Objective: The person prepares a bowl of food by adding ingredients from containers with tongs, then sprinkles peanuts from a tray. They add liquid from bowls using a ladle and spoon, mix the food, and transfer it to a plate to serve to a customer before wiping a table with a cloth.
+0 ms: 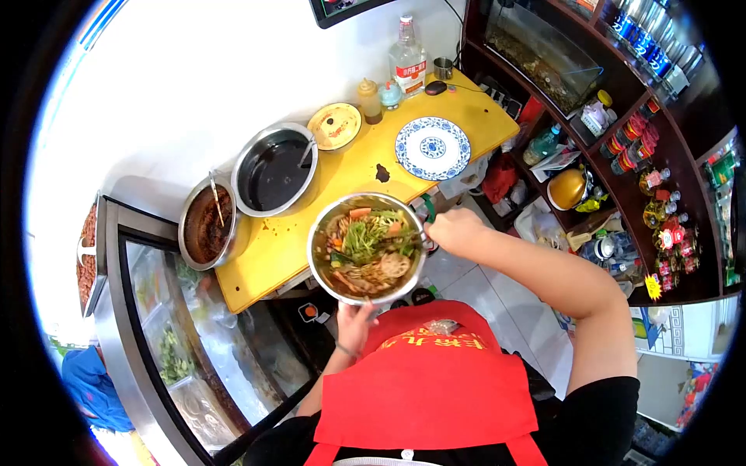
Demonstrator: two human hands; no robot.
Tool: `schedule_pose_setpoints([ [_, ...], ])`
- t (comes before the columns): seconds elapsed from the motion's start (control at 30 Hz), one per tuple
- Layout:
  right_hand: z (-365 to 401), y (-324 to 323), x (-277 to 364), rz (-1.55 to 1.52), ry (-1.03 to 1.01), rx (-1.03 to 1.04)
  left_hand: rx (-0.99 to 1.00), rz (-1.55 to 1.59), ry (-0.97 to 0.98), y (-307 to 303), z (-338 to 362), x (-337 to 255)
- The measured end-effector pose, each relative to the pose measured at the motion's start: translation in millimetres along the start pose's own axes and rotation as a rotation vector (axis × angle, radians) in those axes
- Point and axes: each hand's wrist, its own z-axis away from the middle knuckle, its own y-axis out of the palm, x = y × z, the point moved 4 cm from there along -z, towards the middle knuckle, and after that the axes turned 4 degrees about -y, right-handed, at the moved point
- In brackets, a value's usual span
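A metal mixing bowl (418, 268) is held at the front edge of the yellow table, in the middle of the head view. In it lies a mix of food (371, 252): green shreds, noodle-like strands, orange pieces and a lotus root slice. My right hand (457, 232) is closed at the bowl's right rim; its fingertips are partly hidden. At the near rim, my left hand (354, 328) grips the bowl from below, its fingers partly blurred. Behind the bowl, a blue-and-white patterned plate (433, 149) rests on the table.
On the yellow table (350, 172) stand a pot of dark liquid (273, 175), a pot of reddish-brown paste (208, 221), an enamel lid (334, 126), a squeeze bottle (369, 101) and a large clear bottle (408, 58). A glass-fronted food case (194, 342) borders the left; dark shelves (622, 179) line the right.
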Motion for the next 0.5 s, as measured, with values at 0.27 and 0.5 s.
schedule_pose_setpoints([
  [0.27, 6, 15, 13, -0.329, 0.025, 0.077, -0.017, -0.017, 0.067, 1, -33, -10],
  [0.5, -12, 22, 26, -0.283, -0.008, 0.060, 0.010, 0.048, -0.068, 18, -11, -4],
])
